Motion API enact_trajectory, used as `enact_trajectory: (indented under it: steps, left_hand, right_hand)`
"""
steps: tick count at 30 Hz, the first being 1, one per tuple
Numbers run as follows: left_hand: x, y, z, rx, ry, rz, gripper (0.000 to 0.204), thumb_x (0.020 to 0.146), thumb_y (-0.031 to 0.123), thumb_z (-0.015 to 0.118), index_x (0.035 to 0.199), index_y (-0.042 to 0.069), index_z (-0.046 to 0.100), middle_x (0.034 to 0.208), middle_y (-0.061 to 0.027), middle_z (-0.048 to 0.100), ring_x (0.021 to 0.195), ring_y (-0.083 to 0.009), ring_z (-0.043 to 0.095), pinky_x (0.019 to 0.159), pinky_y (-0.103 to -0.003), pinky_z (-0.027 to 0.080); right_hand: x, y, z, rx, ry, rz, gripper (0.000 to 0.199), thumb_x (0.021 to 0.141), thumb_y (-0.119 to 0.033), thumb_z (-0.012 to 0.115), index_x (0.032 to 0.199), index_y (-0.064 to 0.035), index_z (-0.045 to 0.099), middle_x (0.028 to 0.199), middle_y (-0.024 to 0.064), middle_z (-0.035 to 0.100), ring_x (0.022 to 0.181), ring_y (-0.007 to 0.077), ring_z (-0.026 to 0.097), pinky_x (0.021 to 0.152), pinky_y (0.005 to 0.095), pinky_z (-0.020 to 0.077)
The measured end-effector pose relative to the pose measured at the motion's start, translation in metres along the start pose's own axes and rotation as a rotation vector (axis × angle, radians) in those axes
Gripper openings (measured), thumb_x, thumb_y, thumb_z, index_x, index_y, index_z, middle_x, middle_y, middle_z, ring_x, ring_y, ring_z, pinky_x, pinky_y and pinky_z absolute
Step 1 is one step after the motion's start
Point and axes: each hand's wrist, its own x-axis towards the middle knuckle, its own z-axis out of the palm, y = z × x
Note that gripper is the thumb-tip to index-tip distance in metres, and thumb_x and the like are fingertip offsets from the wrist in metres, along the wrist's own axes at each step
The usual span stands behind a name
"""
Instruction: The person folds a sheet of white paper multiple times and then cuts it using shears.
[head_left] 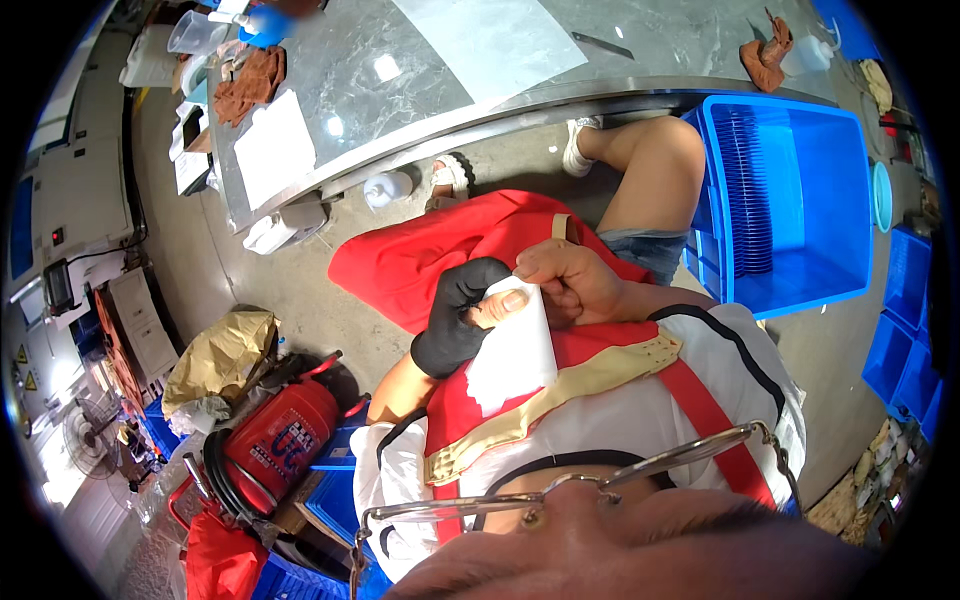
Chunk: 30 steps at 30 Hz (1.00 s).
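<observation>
Over your red lap | your black-gloved left hand [455, 315] and bare right hand [565, 285] both pinch a white paper sheet [515, 350] | blue plastic crate [830, 200] holds stacked blue discs [748, 190]

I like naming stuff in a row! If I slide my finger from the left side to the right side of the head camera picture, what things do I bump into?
Red fire extinguisher → left hand in a black glove → white sheet → bare right hand → blue plastic crate.
</observation>
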Motion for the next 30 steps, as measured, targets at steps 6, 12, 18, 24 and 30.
enact_trajectory:
  steps: [6, 12, 18, 24, 30]
  left_hand:
    - [-0.007, -0.004, -0.009, 0.093, 0.093, 0.174, 0.017, 0.086, 0.018, 0.068, 0.082, 0.003, 0.061, 0.074, 0.0007, 0.057, 0.068, -0.0070, 0.053, 0.062, -0.023, 0.041]
    - [0.042, -0.027, -0.040, -0.076, 0.284, 0.076, 0.015, 0.090, 0.017, 0.062, 0.083, 0.004, 0.061, 0.074, 0.0016, 0.059, 0.067, -0.0053, 0.052, 0.060, -0.023, 0.042]
    - [0.097, -0.079, -0.083, -0.101, 0.369, 0.101, 0.018, 0.091, 0.021, 0.060, 0.087, 0.004, 0.062, 0.075, 0.0020, 0.059, 0.069, -0.0062, 0.054, 0.063, -0.024, 0.044]
    - [0.129, -0.115, -0.126, -0.015, 0.501, 0.100, 0.024, 0.091, 0.025, 0.060, 0.086, 0.001, 0.061, 0.076, 0.0011, 0.058, 0.071, -0.0060, 0.052, 0.063, -0.024, 0.043]
    - [0.146, -0.120, -0.137, 0.032, 0.556, 0.162, 0.023, 0.091, 0.024, 0.060, 0.087, 0.001, 0.065, 0.073, 0.0019, 0.062, 0.068, -0.0051, 0.054, 0.065, -0.023, 0.044]
  right_hand:
    - [0.001, -0.034, -0.025, 0.007, 0.009, -0.391, 0.042, 0.092, -0.023, 0.050, 0.053, -0.0115, 0.039, 0.045, -0.0006, 0.038, 0.036, 0.0093, 0.032, 0.037, 0.0234, 0.0224]
    - [0.000, -0.153, -0.110, -1.473, 0.925, -0.985, 0.030, 0.090, -0.024, 0.060, 0.069, -0.0038, 0.051, 0.049, 0.0012, 0.041, 0.049, 0.0092, 0.044, 0.046, 0.0282, 0.0344]
    - [0.025, -0.244, -0.195, -1.991, 1.293, -0.807, 0.020, 0.083, -0.028, 0.065, 0.090, -0.0092, 0.063, 0.090, 0.0112, 0.062, 0.084, 0.0299, 0.058, 0.072, 0.0397, 0.0467]
    - [0.041, -0.267, -0.218, -2.046, 1.322, -0.519, 0.027, 0.076, -0.028, 0.074, 0.080, -0.0055, 0.061, 0.081, 0.0116, 0.063, 0.077, 0.0305, 0.060, 0.068, 0.0404, 0.0464]
    - [0.040, -0.264, -0.209, -1.828, 1.312, -0.375, 0.023, 0.077, -0.021, 0.074, 0.080, -0.0019, 0.062, 0.066, 0.0063, 0.058, 0.061, 0.0180, 0.053, 0.060, 0.0321, 0.0434]
